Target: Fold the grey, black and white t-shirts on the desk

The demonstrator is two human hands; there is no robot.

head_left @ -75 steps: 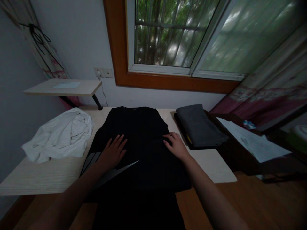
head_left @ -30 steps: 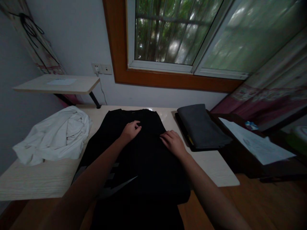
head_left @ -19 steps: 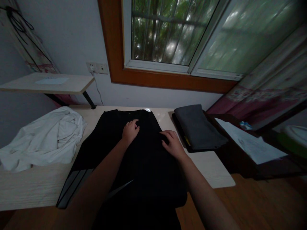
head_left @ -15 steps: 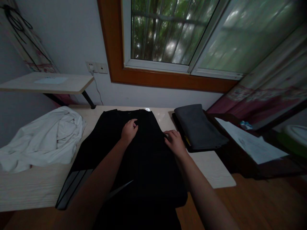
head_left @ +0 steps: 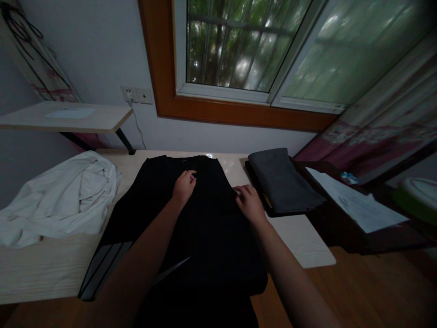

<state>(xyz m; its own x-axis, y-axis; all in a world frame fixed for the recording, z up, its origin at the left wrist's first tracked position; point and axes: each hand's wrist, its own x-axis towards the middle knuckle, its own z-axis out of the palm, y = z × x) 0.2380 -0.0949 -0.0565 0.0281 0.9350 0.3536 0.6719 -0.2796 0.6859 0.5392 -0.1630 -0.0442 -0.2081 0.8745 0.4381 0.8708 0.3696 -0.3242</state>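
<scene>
I hold both arms out over a black shirt (head_left: 213,228) spread across the pale counter (head_left: 307,246) beneath a window (head_left: 235,50). My left grip (head_left: 185,186) lies on the chest just below the collar, fingers partly curled; my right grip (head_left: 250,200) sits at the shirt's right edge, fingers and thumb bent toward each other. In neither can I tell whether any fabric is caught. The lower right corner of the shirt reaches past the counter's near edge, above a wood floor (head_left: 348,287). Bare strips of counter separate the shirt from its neighbors: a rumpled white cloth (head_left: 73,198) to the left, near the shirt, and a folded gray cloth (head_left: 287,182) to the right, just beside my right grip.

The room is dim, its white wall (head_left: 95,54) fitted with a brown window frame (head_left: 211,111). A raised shelf (head_left: 105,120) stands at the back left; dark furniture (head_left: 341,228) adjoins at right. I count one shirt, two other cloths, two wall sockets (head_left: 136,94) and two sheets of paper (head_left: 357,200), one on the shelf, one on the furniture.
</scene>
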